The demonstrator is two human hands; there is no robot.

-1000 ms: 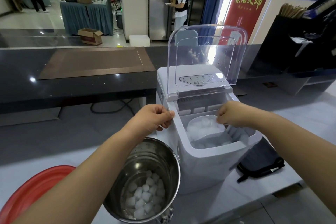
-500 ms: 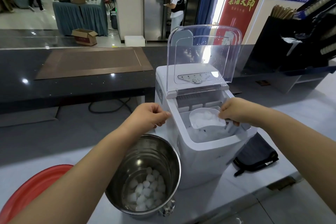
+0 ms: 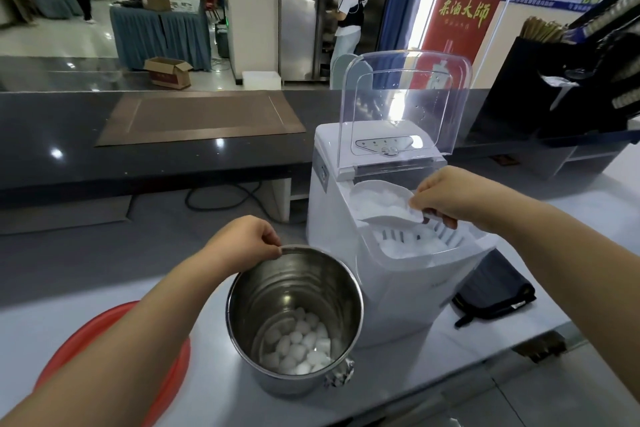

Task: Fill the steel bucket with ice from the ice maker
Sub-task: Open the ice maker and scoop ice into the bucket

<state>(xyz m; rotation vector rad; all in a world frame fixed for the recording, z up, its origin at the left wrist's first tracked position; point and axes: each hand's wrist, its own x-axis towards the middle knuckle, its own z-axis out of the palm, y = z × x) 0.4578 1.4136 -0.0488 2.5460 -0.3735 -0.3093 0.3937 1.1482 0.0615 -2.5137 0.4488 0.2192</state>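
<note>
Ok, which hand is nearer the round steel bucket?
Left. The left hand grips the far rim of the steel bucket; the right hand holds a white plastic scoop over the white ice maker.

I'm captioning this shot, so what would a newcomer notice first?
The right hand holds a heaped white scoop just above the open ice maker. Left of it, the left hand pinches the rim of the steel bucket, where ice cubes cover only the bottom.

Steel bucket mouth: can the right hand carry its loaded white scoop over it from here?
Probably yes. The right hand holds the white plastic scoop clear above the white ice maker; the round steel bucket stands open beside it, the left hand pinching only its far rim.
</note>
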